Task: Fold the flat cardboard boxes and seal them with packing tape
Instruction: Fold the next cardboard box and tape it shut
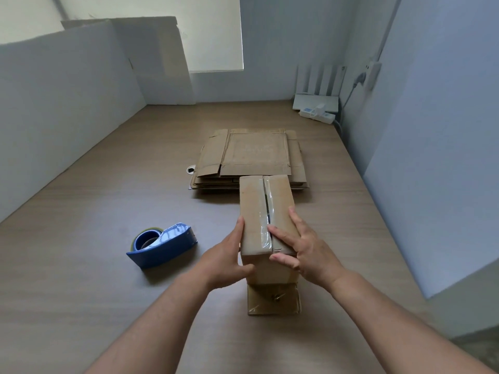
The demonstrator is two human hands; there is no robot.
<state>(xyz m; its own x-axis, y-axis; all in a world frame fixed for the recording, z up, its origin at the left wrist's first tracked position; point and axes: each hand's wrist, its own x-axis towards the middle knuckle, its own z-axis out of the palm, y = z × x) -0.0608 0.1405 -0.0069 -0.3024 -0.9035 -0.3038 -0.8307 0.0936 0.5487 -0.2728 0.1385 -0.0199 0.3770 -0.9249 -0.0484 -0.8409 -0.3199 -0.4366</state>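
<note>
Fingers (239,228) of the left hand (229,255) lie up the left side of the box (256,201) with the thumb hooked across its near face, so that hand grips it. The right hand (305,252) spreads its fingers (280,236) over the top, index beside the centre seam and thumb under the near edge, pinching that corner. From my seat the box sits mid-table (94,211), its long axis pointing away, and clear tape (266,233) lies wrinkled along the seam of its two top flaps, with a dark gap midway. I cannot tell whether the box rests on the table or is held just above it. Just below its near face shows a darker taped cardboard piece (272,299); whether it belongs to the box I cannot say. Right behind the box lies a stack (253,155) of flat cardboard boxes, with a small round hole (191,170) in the tabletop at the stack's left edge. A blue dispenser (164,245) sits on the table left of the hands, apart from them. The tabletop is pale, matte wood grain. White boards (67,90) wall in the left side, and a cardboard sheet (162,60) leans in the far corner before a bright pane (210,31). At far right a white device (316,102) and a power strip (317,114) sit against the grey wall (432,103).
</note>
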